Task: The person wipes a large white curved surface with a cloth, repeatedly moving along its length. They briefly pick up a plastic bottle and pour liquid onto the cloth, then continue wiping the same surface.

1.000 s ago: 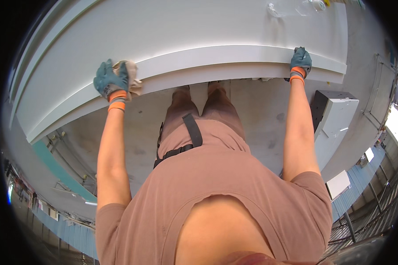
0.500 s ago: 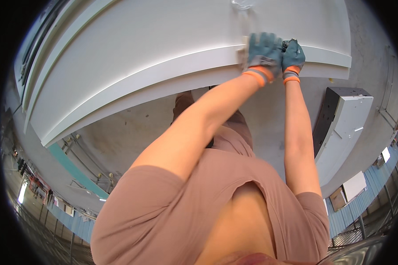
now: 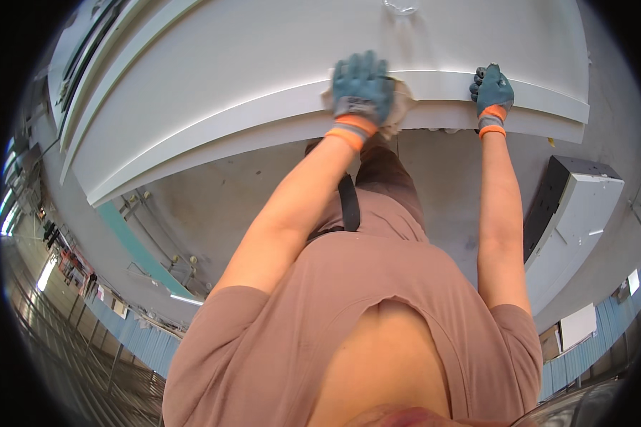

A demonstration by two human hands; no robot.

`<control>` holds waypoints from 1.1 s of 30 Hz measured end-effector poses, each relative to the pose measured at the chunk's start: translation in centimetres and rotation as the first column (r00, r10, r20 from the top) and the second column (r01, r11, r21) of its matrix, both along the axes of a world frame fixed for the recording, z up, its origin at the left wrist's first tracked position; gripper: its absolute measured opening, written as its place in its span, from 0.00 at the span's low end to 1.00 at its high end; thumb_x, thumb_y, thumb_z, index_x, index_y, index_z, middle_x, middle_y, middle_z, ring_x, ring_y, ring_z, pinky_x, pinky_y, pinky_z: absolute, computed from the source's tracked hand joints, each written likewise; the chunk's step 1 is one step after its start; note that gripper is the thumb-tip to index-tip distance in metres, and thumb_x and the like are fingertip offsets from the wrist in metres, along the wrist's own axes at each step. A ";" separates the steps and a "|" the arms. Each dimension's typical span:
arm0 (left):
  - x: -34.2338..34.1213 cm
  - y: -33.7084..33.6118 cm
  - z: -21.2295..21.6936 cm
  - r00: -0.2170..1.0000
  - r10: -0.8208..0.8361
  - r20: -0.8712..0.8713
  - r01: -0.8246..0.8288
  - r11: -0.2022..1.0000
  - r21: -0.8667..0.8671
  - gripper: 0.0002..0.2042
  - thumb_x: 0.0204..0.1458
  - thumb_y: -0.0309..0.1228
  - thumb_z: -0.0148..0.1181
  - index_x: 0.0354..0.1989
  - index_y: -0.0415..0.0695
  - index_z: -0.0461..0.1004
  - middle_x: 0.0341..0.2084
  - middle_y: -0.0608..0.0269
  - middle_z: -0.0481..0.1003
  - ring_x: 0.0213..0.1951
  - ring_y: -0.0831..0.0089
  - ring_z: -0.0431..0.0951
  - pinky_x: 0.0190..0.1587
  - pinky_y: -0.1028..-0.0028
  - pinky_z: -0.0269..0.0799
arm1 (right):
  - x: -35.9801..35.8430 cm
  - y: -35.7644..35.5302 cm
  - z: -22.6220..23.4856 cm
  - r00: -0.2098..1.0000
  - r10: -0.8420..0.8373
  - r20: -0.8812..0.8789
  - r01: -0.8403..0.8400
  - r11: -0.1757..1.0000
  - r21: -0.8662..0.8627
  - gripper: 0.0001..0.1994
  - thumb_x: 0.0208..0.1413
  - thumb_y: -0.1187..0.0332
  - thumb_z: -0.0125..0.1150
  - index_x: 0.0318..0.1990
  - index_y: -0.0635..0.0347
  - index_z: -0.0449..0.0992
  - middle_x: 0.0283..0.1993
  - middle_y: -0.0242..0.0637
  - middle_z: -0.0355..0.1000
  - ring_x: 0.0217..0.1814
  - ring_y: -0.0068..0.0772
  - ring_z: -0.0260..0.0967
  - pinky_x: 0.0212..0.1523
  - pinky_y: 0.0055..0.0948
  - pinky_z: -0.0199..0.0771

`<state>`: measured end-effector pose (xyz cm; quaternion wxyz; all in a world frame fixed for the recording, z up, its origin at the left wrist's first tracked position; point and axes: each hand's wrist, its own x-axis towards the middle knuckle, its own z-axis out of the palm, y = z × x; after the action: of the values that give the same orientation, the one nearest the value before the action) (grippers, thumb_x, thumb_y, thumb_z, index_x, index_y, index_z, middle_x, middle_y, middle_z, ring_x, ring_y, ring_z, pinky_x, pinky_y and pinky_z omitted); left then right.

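My left hand [image 3: 363, 84], in a teal-and-grey glove with an orange cuff, lies flat with fingers stretched out. It presses a beige cloth [image 3: 402, 103] against the raised white strip [image 3: 263, 105] along the near edge of a large white panel [image 3: 263, 50]. Farther right, my right hand [image 3: 493, 89], gloved the same way, rests closed at the strip. Its fingers are curled, and whatever they might hold is hidden. Beyond the hands, a clear shiny object [image 3: 400, 7] on the panel is cut off by the top of the view.
More long white and dark strips [image 3: 96, 64] lie at the panel's far left. A black-and-white box-shaped piece [image 3: 573, 206] stands on the floor [image 3: 449, 178] at the right. Below the panel on the left, a teal bar [image 3: 139, 242] and metal framing show.
My left hand has slid left along the strip with the cloth, away from my right hand. My right hand stays closed at the strip, and the whole view has shifted slightly.
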<state>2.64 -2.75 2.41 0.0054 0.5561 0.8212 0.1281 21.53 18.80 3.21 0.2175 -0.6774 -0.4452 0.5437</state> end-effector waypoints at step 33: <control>-15.9 -15.1 0.0 0.952 0.234 -0.197 -0.246 0.968 -0.040 0.18 0.58 0.40 0.59 0.52 0.47 0.84 0.58 0.53 0.80 0.59 0.53 0.78 0.64 0.49 0.66 | -11.3 -9.4 4.2 0.168 0.779 0.604 -0.854 0.421 -0.306 0.15 0.56 0.52 0.67 0.37 0.54 0.85 0.42 0.41 0.85 0.43 0.48 0.81 0.49 0.42 0.78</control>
<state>-13.27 -17.86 2.43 -0.0712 0.4615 0.8830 0.0476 10.19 9.43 7.37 -0.2502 -0.4622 -0.8086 0.2645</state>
